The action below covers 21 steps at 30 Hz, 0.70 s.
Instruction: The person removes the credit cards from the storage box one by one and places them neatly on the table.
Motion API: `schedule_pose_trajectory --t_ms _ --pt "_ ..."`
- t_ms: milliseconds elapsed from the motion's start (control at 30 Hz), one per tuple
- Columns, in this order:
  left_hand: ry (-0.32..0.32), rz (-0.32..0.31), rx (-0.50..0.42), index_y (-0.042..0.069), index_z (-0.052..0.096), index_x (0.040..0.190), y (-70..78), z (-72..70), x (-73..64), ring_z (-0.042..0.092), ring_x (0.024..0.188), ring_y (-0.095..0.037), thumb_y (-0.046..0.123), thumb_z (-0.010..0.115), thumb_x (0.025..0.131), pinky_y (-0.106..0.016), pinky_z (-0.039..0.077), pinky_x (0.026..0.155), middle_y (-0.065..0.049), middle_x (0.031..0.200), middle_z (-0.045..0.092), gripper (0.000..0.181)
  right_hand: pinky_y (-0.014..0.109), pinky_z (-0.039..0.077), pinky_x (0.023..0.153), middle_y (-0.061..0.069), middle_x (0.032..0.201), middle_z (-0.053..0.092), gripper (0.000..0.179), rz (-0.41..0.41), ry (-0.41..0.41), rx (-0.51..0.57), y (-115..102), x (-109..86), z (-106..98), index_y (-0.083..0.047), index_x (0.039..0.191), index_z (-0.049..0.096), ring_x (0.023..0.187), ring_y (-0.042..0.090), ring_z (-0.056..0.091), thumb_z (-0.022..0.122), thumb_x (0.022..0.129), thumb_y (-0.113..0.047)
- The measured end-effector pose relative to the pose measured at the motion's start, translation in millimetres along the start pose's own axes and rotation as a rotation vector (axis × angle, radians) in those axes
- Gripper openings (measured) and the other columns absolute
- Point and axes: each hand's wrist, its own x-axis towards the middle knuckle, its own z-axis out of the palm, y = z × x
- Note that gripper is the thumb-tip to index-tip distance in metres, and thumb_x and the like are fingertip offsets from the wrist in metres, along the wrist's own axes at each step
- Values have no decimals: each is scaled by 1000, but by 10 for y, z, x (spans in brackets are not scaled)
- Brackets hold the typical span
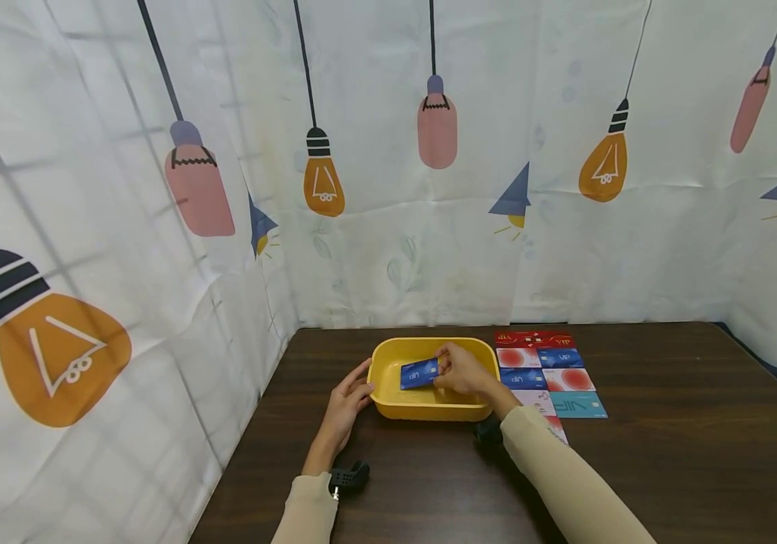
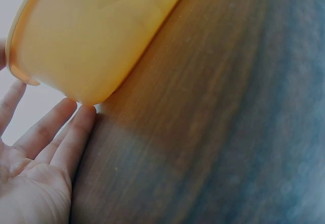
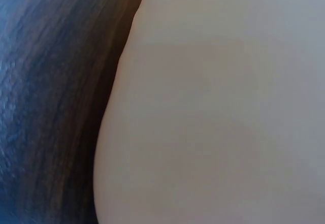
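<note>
A yellow plastic tub (image 1: 436,410) stands on the table toward the back. My left hand (image 1: 348,403) is at its left end. In the left wrist view, outstretched fingers (image 2: 78,137) touch the tub wall (image 2: 91,46). My right hand (image 1: 462,372) reaches over the tub's right side and pinches a blue VIP card (image 1: 419,374) by its right edge. The card is over the inside of the tub; whether it touches the bottom I cannot tell. Only blurred skin fills most of the right wrist view, so those fingertips are hidden there.
Right of the tub, several cards lie in rows on the dark wooden table (image 1: 688,431): red VIP cards (image 1: 534,339), a teal card (image 1: 577,405), and blue and patterned ones. My right forearm partly covers the nearest card. A printed curtain (image 1: 375,257) surrounds the table.
</note>
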Motion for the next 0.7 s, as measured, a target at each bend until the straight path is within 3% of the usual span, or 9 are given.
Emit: schedule_pose_trajectory --t_ms 267,500,700 --pt "8 -4 11 26 51 153 5 1 4 60 128 -32 21 61 103 -38 52 106 -20 139 61 51 26 54 74 11 94 64 44 -73 16 73 -52 -25 -30 1 126 55 78 19 57 75 86 3" --pt "11 -5 14 24 50 153 3 4 4 59 129 -33 19 59 104 -37 53 105 -21 140 61 50 24 52 70 10 91 65 36 -106 46 95 -59 -50 -51 8 126 58 76 18 57 68 91 5" --pt "10 -11 9 26 51 152 1 3 0 59 130 -33 22 61 103 -41 51 108 -20 140 60 50 25 52 71 7 90 65 33 -77 -29 48 -52 -30 -32 5 121 62 75 18 57 70 90 4"
